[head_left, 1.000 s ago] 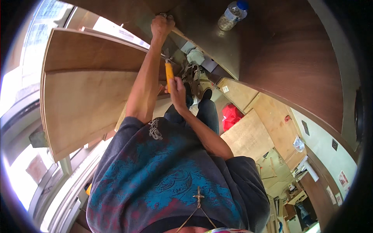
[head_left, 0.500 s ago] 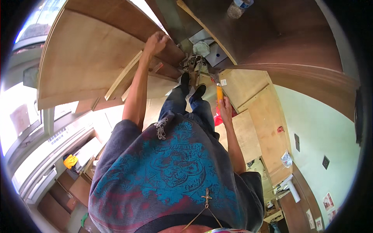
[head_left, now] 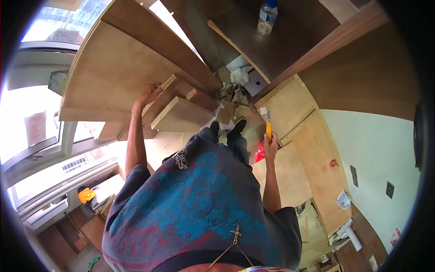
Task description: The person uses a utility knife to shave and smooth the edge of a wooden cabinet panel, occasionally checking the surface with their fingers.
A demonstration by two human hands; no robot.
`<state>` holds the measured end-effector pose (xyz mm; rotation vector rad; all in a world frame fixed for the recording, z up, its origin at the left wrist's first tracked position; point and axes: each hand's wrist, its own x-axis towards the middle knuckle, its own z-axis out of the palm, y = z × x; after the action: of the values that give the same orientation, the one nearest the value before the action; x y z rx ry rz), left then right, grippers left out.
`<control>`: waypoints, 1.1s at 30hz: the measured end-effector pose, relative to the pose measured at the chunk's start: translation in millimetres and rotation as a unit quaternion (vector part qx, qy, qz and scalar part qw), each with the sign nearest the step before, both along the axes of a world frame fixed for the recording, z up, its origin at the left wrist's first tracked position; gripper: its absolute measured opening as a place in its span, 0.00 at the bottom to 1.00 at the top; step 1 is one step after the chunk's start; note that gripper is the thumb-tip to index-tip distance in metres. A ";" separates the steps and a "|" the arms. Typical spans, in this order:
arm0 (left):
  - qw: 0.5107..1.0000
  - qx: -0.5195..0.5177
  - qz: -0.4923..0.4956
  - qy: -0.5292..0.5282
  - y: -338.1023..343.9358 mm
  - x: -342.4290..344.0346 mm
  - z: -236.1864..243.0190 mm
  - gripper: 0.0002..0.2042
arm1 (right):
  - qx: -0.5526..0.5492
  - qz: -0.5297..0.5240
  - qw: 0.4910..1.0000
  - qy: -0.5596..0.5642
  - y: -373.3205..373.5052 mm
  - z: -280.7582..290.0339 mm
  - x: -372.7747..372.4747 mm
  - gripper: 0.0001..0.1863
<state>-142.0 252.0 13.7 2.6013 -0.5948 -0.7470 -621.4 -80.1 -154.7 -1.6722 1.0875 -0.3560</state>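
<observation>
One yellow-handled tool (head_left: 268, 130) sits right of centre in my view, its metal blade (head_left: 268, 116) pointing up the frame, grasped in the right hand (head_left: 271, 148). Left of centre I see the left hand (head_left: 148, 95), fingers curled before a plywood panel (head_left: 115, 68), just beside a wooden strip (head_left: 169, 83); whether it grips anything I cannot tell from here

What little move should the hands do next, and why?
Maybe the left grip should take hold of the pale board edge. It's right beside that edge, though I can't tell if it's touching. The right grip is busy holding the yellow-handled tool, its metal end pointing away from the body.
</observation>
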 end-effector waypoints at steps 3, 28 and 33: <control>1.000 -0.017 -0.016 -0.003 -18.6 6.4 21.6 0.21 | -0.040 -0.023 0.999 0.002 7.8 -5.5 -12.2 0.20; 0.953 -0.039 -0.298 0.036 -5.4 25.7 -24.4 0.22 | 0.166 -0.186 0.965 -0.086 132.0 15.6 141.2 0.26; 0.953 -0.123 -0.264 0.084 -25.9 30.3 0.8 0.19 | 0.272 -0.190 0.930 -0.157 159.4 46.8 182.8 0.23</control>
<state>-111.6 226.1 14.5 2.1344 -1.2671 -0.9656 -438.6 79.2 -107.8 -0.8764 1.1341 -0.4979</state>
